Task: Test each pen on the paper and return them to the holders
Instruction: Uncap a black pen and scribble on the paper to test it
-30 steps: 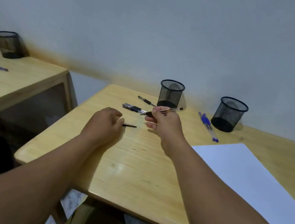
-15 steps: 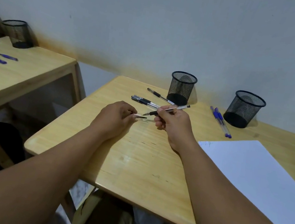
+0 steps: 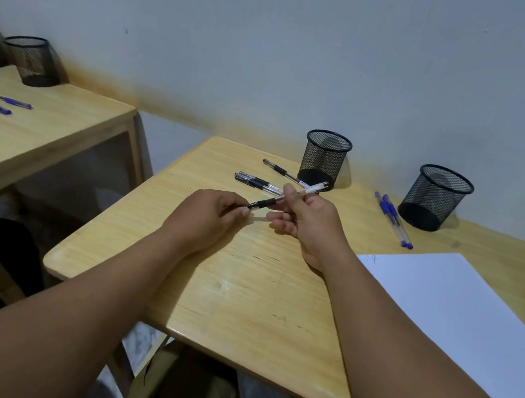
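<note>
Far left, a side table (image 3: 40,127) is carrying two mesh cups (image 3: 32,61) and blue-capped pens (image 3: 3,100). On the main table (image 3: 238,292), the left hand (image 3: 206,217) is pinching the dark tip end of a black pen (image 3: 284,197), fingers closed on it. The right hand (image 3: 309,224) is gripping the same pen mid-barrel (clear end pointing at the left holder (image 3: 324,160)). Three black pens (image 3: 257,180) are lying behind the hands. Blue pens (image 3: 393,219) are lying beside the right holder (image 3: 437,196). White paper (image 3: 460,318) is sitting far right.

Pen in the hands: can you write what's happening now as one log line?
right hand: grips black pen | left hand: pinches its tip end, cap hidden | paper: nearly blank | holders: no pens seen inside
</note>
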